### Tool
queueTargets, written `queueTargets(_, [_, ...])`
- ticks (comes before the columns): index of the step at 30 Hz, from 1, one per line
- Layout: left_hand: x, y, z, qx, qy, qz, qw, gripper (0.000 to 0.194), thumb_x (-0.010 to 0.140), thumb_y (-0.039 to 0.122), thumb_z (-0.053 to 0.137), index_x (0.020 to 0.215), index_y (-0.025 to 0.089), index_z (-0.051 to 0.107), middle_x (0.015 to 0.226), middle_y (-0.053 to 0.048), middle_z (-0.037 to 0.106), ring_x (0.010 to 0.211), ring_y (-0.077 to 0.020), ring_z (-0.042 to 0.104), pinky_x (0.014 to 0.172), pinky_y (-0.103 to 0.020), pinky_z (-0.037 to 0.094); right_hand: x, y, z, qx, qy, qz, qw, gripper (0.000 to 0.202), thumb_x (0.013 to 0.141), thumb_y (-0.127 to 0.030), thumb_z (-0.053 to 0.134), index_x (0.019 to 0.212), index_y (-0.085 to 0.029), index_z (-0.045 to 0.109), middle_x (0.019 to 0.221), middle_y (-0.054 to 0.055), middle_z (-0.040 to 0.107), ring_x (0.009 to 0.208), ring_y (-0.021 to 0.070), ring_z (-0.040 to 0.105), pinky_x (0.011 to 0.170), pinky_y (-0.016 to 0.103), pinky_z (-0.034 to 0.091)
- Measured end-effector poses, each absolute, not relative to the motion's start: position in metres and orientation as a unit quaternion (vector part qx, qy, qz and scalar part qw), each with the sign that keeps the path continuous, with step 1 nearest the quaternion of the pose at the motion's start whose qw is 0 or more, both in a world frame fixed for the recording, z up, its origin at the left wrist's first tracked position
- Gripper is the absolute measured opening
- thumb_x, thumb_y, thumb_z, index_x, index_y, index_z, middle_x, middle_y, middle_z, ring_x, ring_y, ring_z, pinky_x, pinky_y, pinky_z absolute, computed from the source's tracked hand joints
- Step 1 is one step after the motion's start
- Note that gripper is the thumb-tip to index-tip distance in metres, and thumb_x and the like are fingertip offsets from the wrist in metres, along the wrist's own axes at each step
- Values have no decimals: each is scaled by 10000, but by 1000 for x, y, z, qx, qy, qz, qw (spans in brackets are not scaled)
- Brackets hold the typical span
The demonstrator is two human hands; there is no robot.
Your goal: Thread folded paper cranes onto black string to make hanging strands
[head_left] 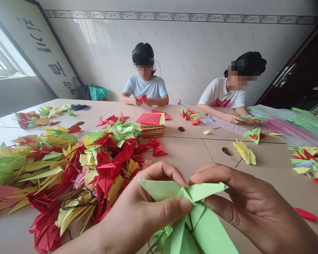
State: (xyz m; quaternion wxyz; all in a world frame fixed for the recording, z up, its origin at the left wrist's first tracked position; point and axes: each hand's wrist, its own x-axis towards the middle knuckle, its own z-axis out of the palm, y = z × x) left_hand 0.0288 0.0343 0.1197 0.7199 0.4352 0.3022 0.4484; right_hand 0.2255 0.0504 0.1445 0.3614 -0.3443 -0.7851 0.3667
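Close to the camera, a light green folded paper crane (pixel 172 190) is held between both hands. My left hand (pixel 145 208) pinches its middle, the thumb lying across the folds and the index finger behind. My right hand (pixel 238 201) grips the crane's right side between thumb and fingers. A dark cord (pixel 190 220) runs down the centre of the paper. Below it, more green folded paper (pixel 180 241) spreads toward the bottom edge; whether it is strung on the same cord I cannot tell.
A big heap of red, yellow and green paper cranes (pixel 106 165) covers the table's left. Beyond it stands a stack of coloured paper squares (pixel 152 123). Yellow cranes (pixel 245 152) lie at right. Two people sit opposite, one holding red paper (pixel 142 97), one handling green strips (pixel 251 118).
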Motion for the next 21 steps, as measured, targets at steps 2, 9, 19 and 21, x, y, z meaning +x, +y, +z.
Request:
queueTargets(2, [29,34,121,432,310,457,713,186,751,224,722,856,198,571,870,-7,590,750,-130,570,680,-249,444,227,49,144,-366,-782,357,355,212,877,-239,571,1054,-354,590,985,-45,673,917,123,652,756,163,532])
queueTargets(9, [30,35,122,425,324,465,706,193,740,221,730,833,198,562,824,1,602,751,-141,576,681,-252,453,233,44,136,-378,-749,397,373,165,860,-243,593,1000,-304,531,886,-15,647,851,145,657,730,204,558])
queueTargets(19, [31,36,121,445,335,487,673,178,737,187,729,825,199,575,817,21,586,727,-106,537,645,-203,417,221,35,135,-290,-754,422,411,214,844,-236,610,998,-372,671,910,19,617,754,152,636,613,217,537])
queueTargets(21, [32,35,122,442,338,486,674,179,736,200,730,820,197,572,814,21,582,711,-106,532,628,-203,413,220,35,135,-286,-750,434,410,204,851,-267,600,1006,-365,689,897,27,620,739,156,637,611,224,536])
